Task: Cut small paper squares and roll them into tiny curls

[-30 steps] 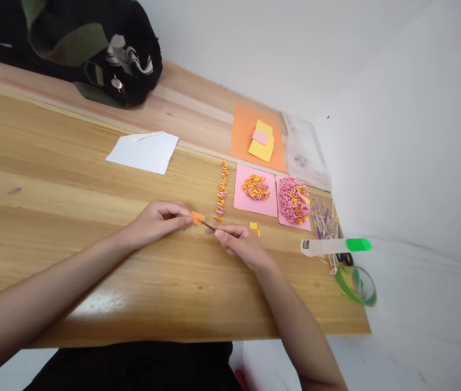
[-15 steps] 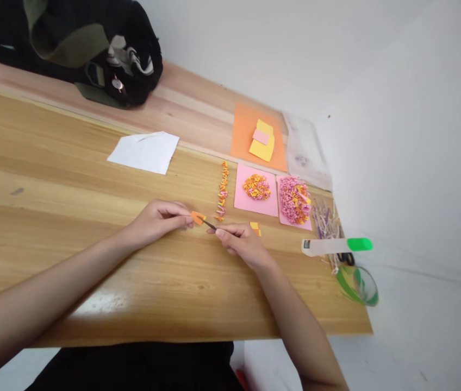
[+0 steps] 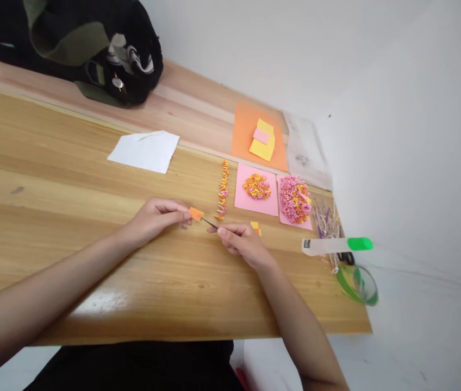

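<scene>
Over a light-brown wooden table (image 3: 141, 293), the left hand (image 3: 155, 220) pinches a small rectangular orange paper piece (image 3: 195, 214); the right hand (image 3: 241, 240) grips a thin dark tool (image 3: 210, 223), its tip at the piece's edge. Beyond, small orange-and-pink pieces (image 3: 222, 194) form a row beside a square pink sheet (image 3: 242, 201).

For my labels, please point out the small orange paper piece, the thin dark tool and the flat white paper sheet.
Small orange paper piece (image 3: 195, 213), head view: middle of its face.
Thin dark tool (image 3: 209, 223), head view: middle of its exposed shaft.
White paper sheet (image 3: 144, 153), head view: its middle.
</scene>
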A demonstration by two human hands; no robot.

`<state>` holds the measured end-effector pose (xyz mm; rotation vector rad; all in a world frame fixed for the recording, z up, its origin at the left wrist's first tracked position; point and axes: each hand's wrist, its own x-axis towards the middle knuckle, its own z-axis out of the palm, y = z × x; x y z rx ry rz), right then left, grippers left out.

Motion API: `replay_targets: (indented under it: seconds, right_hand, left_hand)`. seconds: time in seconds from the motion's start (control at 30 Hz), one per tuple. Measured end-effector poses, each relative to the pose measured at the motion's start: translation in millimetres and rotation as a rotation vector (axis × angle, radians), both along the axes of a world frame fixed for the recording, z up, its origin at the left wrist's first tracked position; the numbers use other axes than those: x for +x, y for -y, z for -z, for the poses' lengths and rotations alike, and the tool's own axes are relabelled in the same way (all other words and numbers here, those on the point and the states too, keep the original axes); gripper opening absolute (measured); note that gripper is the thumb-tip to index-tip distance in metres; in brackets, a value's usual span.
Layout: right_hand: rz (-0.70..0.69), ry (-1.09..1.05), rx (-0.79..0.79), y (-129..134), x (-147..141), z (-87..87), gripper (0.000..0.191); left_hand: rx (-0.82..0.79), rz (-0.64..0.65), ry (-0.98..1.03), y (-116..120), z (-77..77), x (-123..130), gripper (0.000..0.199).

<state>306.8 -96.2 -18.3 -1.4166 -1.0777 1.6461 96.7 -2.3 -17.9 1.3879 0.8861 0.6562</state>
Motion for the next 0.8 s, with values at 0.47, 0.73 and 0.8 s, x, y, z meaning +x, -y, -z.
replay_targets:
  seconds: [0.47, 0.73, 0.8]
  right_hand:
    - [-0.027, 0.035, 0.02, -1.1, -1.6, -2.4, 0.053]
    - [-0.001, 0.034, 0.032, -1.6, -1.2, 0.9, 0.051]
    - [0.022, -0.003, 0.024, -2.7, 0.0, 1.6, 0.053]
  left_hand:
    - [0.092, 0.055, -0.051, 1.0, -1.5, 2.0, 0.022]
    - [0.01, 0.021, -0.022, 1.2, -0.3, 0.7, 0.019]
    - [-0.05, -0.025, 0.012, -0.7, 1.0, 0.3, 0.017]
